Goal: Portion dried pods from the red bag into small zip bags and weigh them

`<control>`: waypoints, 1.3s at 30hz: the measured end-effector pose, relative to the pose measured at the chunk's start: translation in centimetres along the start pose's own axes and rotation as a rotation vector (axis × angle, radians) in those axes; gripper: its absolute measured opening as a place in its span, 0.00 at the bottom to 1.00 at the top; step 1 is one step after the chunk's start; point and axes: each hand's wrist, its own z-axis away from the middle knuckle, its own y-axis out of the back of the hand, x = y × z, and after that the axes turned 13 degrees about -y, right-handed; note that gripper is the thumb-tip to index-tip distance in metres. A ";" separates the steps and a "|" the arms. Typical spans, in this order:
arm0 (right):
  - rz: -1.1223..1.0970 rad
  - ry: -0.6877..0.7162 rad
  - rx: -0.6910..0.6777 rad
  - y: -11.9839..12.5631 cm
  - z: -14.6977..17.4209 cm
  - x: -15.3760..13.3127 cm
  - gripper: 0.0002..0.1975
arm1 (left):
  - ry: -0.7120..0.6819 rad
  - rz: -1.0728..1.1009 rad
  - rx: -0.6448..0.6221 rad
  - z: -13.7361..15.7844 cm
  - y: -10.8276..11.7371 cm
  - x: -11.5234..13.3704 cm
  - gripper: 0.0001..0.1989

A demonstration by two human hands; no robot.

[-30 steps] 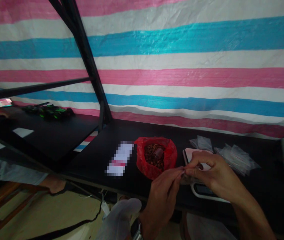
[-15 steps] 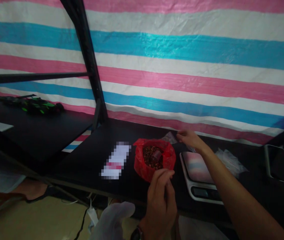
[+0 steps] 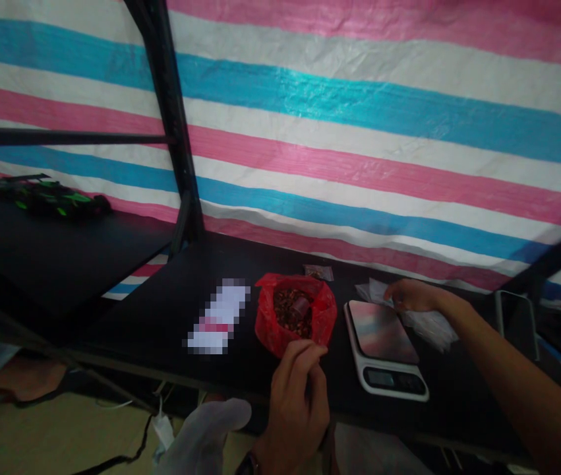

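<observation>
A red plastic bag [image 3: 265, 323] stands with its mouth open, full of small brown bits, with a small clear cup [image 3: 300, 306] lying on top. My left hand [image 3: 297, 392], fingers loosely bent and a little apart, is at the bag's front; nothing shows in it. Behind the scale, my right hand [image 3: 416, 295] has its fingers closed at a thin clear plastic bag [image 3: 373, 290]. More clear bags [image 3: 431, 330] lie under and beside that hand. The kitchen scale [image 3: 383, 333] sits between my hands, its plate bare. A small filled clear bag [image 3: 318, 272] lies behind the red one.
Left of the red bag is a pixelated white sheet [image 3: 218, 320]. A phone [image 3: 517, 323] lies at the right. On the left shelf stands a green and black toy car [image 3: 57, 198]. A black post [image 3: 174, 119] rises behind, before a striped tarp [image 3: 359, 132].
My right hand has moved right, from beside the small filled bag to the clear bags behind the scale. The filled bag is now uncovered. My left hand keeps its place by the red bag.
</observation>
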 end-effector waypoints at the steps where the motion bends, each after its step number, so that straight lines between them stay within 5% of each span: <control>1: 0.008 0.009 -0.006 -0.3 0.2 0.1 0.15 | 0.006 -0.004 0.001 0.1 0.0 0.0 0.15; 11: -0.058 0.029 0.123 -0.8 1.2 -0.3 0.04 | -0.019 -0.006 -0.017 -0.1 0.0 -0.1 0.15; 15: -0.133 0.188 0.124 -0.6 6.9 -4.0 0.10 | -0.031 -0.058 -0.081 -0.7 -0.3 0.3 0.15; 19: -0.302 0.378 0.035 -2.5 14.7 -10.2 0.05 | -0.031 -0.078 -0.276 0.0 -1.0 0.9 0.41; 23: -0.314 0.433 -0.031 -4.5 18.5 -14.4 0.06 | 0.101 0.016 -0.189 1.7 -1.8 1.6 0.34; 31: -0.279 0.444 0.185 -4.0 17.3 -15.7 0.07 | 0.435 0.184 -0.092 1.5 -0.4 1.2 0.25; 34: -0.316 0.395 0.247 -4.1 14.4 -17.0 0.05 | 0.526 0.167 0.014 0.2 0.8 0.1 0.17; 39: 0.030 0.290 0.270 -5.8 8.4 -19.1 0.06 | 0.668 0.074 0.127 -1.1 2.1 -2.2 0.12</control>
